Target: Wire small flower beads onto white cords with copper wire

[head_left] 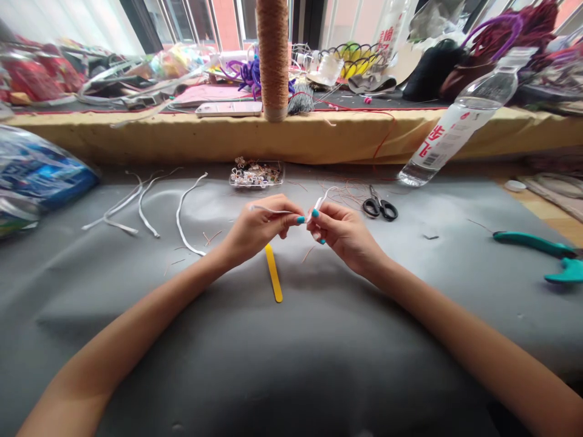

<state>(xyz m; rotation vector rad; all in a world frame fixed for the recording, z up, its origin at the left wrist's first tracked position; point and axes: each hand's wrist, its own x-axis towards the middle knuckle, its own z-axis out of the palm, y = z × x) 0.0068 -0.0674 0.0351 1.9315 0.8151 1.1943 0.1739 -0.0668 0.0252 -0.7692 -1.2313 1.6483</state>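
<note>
Over the middle of the grey table, my left hand [259, 227] and my right hand [344, 233] almost meet at the fingertips. A thin white cord [276, 210] runs through the pinch of my left hand toward the right one. My right hand is closed on the same white material, which sticks up in a small loop above its fingers; whether it is one piece is hidden by the fingers. Below my left hand lies a flat yellow stick [274, 276]. A clear box of small flower-shaped pieces [257, 176] sits just beyond the hands.
Black-handled scissors [380, 207] lie right of my hands, with teal-handled pliers [532, 243] farther right. Several white cords [182, 212] are spread on the left. A water bottle [455, 121] leans on the cluttered ledge [182, 136]. A rope-wrapped post [272, 60] rises at the back.
</note>
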